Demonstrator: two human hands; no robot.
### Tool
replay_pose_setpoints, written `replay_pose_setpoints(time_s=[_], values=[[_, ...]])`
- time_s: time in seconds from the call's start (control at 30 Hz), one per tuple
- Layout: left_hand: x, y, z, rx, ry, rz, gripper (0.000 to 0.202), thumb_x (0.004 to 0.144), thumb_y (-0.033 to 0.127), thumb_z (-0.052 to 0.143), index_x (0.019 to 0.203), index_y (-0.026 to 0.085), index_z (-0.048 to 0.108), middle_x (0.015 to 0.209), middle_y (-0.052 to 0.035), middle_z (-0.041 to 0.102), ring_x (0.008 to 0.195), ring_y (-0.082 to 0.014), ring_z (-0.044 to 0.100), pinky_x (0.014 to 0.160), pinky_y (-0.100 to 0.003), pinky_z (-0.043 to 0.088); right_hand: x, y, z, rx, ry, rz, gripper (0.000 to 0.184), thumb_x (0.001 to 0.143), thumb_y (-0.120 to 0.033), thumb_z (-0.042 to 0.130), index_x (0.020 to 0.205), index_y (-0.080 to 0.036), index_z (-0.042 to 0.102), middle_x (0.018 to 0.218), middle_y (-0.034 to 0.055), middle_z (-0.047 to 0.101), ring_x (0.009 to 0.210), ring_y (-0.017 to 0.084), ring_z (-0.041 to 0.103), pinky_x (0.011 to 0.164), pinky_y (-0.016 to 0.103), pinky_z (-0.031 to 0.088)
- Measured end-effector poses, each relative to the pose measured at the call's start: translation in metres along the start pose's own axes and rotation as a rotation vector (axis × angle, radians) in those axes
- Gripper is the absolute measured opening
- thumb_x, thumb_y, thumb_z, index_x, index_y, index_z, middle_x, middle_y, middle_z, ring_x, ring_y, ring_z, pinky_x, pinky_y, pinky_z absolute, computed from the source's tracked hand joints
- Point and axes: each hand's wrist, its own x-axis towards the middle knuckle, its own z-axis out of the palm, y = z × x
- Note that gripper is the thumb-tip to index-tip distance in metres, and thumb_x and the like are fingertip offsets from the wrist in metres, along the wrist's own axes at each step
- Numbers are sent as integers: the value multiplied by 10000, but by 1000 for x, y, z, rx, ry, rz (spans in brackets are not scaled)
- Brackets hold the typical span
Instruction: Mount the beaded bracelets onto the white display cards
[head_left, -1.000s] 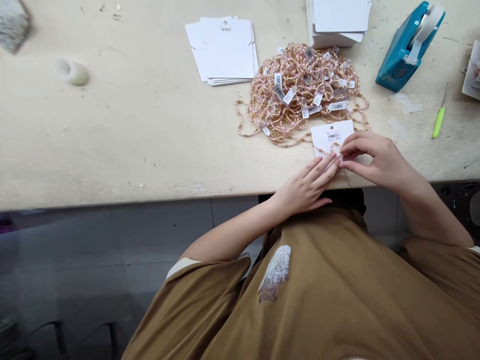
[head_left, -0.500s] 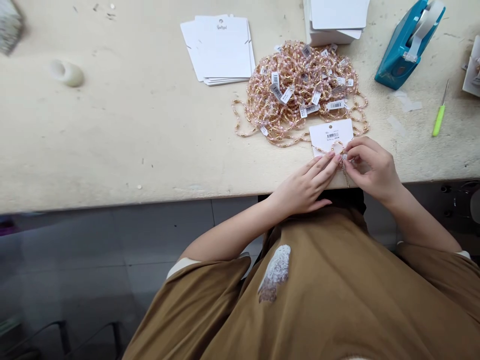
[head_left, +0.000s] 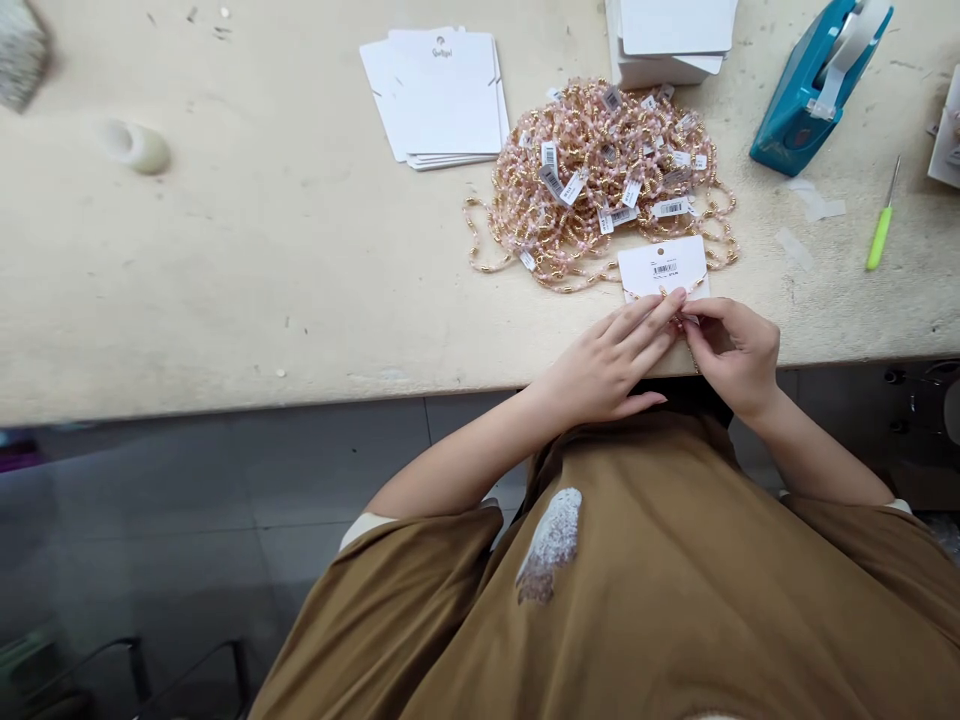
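A small white card [head_left: 660, 266] with a barcode lies near the table's front edge, with a pink and gold bead chain [head_left: 651, 292] strung across it. My left hand [head_left: 611, 360] lies flat over the card's lower part, fingers stretched out and pressing it down. My right hand [head_left: 731, 350] is curled at the card's right edge, its fingertips pinched on the end of the chain. Just behind the card sits a heap of tagged pink and gold bead chains [head_left: 600, 175].
A stack of white display cards [head_left: 439, 95] lies behind the heap on the left, another white stack [head_left: 671, 40] at the back. A teal tape dispenser [head_left: 814, 90] and a green-handled tool [head_left: 879, 228] are at the right. The table edge [head_left: 300, 385] runs below my hands.
My right hand has drawn back toward the table edge and curled tighter on the chain end. My left hand's fingers have slid slightly further up the card.
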Motion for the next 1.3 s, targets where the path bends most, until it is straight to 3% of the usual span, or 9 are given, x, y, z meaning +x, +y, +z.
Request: replay_pose_setpoints(time_s=[0.1,0.23,0.47,0.7,0.8,0.9,1.07,1.17,1.3], values=[[1,-6,-1,-24,-9,9,748,948,586,493,1507,91,442,1672,-200,312,1586,-374,324,1283,-525,413,3,0,-2,90,-9,93,159,901,-141,649,1023,-210,723,994,40,778,907,163,753,819,299,619],[3,-11,2,-68,-57,27,744,950,570,502,1519,97,427,1678,-191,303,1587,-366,328,1305,-525,385,5,3,-6,184,-8,207,132,875,-166,683,997,-199,720,994,47,763,925,165,740,841,309,614],[3,-11,2,-119,-95,-2,873,954,597,470,1638,156,154,1715,-146,219,1626,-325,243,1352,-482,277,8,3,-11,115,-28,153,63,892,-165,656,936,-198,687,916,40,733,843,155,702,770,298,578],[4,-7,3,-8,-107,6,887,947,621,473,1639,167,155,1712,-152,230,1603,-359,290,1330,-500,306,9,12,-17,-165,0,-14,64,922,-172,633,893,-200,683,841,58,660,774,161,619,673,301,516],[6,-5,2,33,-119,-6,906,938,624,496,1639,165,151,1715,-149,228,1607,-352,284,1330,-492,320,-7,18,-22,-283,75,-239,91,896,-268,714,980,-236,701,870,59,679,789,179,638,698,329,516],[6,-4,4,61,-93,1,889,941,640,470,1633,163,183,1706,-152,254,1600,-344,304,1322,-480,342,-28,23,-27,-387,-51,-442,277,859,-382,779,1089,-252,695,933,52,732,821,194,662,702,347,506],[4,-7,7,89,-6,37,889,930,694,424,1611,146,263,1666,-178,342,1550,-359,400,1280,-473,396,-45,25,-30,-420,-100,-492,364,859,-214,767,1211,-236,679,1076,63,769,957,200,684,806,359,548],[3,-10,7,49,22,68,893,917,710,438,1582,127,323,1654,-214,347,1549,-379,396,1277,-499,398,-40,24,-32,-434,-104,-528,265,868,-198,753,1123,-242,696,1036,44,770,915,187,674,762,339,536],[3,-12,4,-9,-40,83,849,909,694,481,1533,124,404,1662,-253,293,1569,-420,343,1273,-561,400,-25,19,-38,-354,-186,-524,169,862,-172,745,1020,-209,698,989,60,755,877,190,650,721,336,515]])
